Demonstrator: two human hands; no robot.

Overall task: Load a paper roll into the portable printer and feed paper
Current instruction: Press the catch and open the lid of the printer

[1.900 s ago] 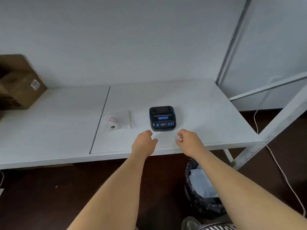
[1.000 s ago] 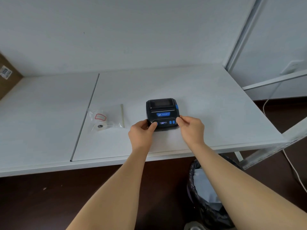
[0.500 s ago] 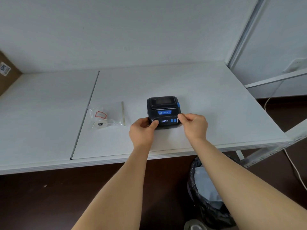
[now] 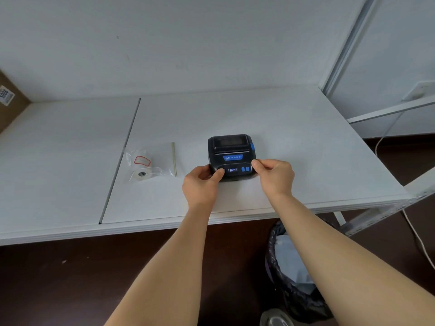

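A small black portable printer point(image 4: 230, 151) with blue buttons and a lit display sits on the white table point(image 4: 294, 142), its lid down. My left hand point(image 4: 200, 184) grips its front left corner, thumb pressing on the front panel beside the display. At the front right corner my right hand point(image 4: 275, 176) holds the printer with curled fingers. A white paper roll point(image 4: 142, 174) lies inside a clear plastic bag point(image 4: 150, 164) to the left of the printer, untouched.
A cardboard box point(image 4: 9, 102) pokes in at the far left of the table. Below the table's front edge stands a black-lined bin point(image 4: 294, 274) with paper in it. A white cable point(image 4: 414, 231) runs down the right side by the metal rack frame point(image 4: 386, 208).
Both hands moved forward from the table edge and took hold of the printer's front corners. The printer's display has lit up.
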